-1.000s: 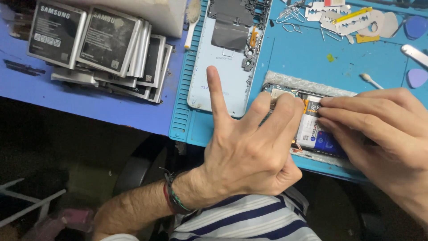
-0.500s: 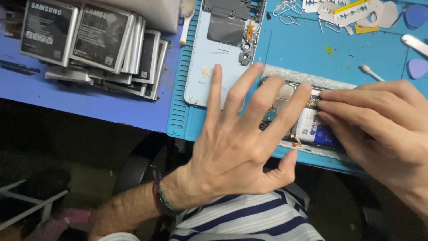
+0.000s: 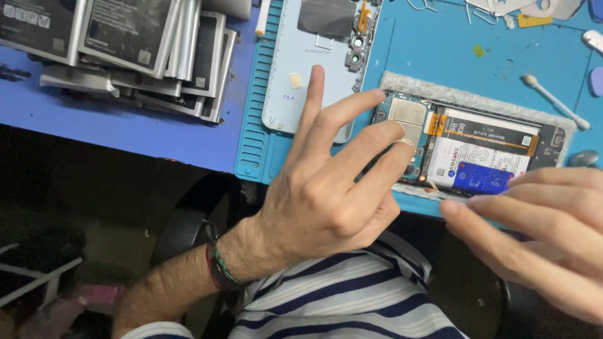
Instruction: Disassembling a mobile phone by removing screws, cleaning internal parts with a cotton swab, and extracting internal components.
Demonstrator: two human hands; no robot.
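Where the opened phone [image 3: 468, 150] lay, right of centre in the frame, it rested face down on a strip of whitish padding [image 3: 477, 100] atop the blue work mat [image 3: 433, 50], its back removed and its battery [image 3: 477, 164] and circuit boards exposed. Left hand [image 3: 326, 188] hovered over the phone's left end, fingers [image 3: 352, 103] spread apart and gripping nothing; whether the tips touched the board could not be told. Right hand [image 3: 540, 232] sat at the lower right, fingers held loosely together and extended toward the phone's lower edge, clamped on nothing visible.

Judged from its build, the phone would be light and stiff but fragile: exposed flex cables and boards should not be pressed. Handling by the outer frame edges appeared safest.

Just left of the phone lay the pale blue back cover [image 3: 311, 63], inner side up. A cotton swab [image 3: 553, 100] lay in the upper right. Further out, in the upper left, a stack of loose phone batteries [image 3: 125, 44] sat on the darker blue tabletop [image 3: 125, 135].
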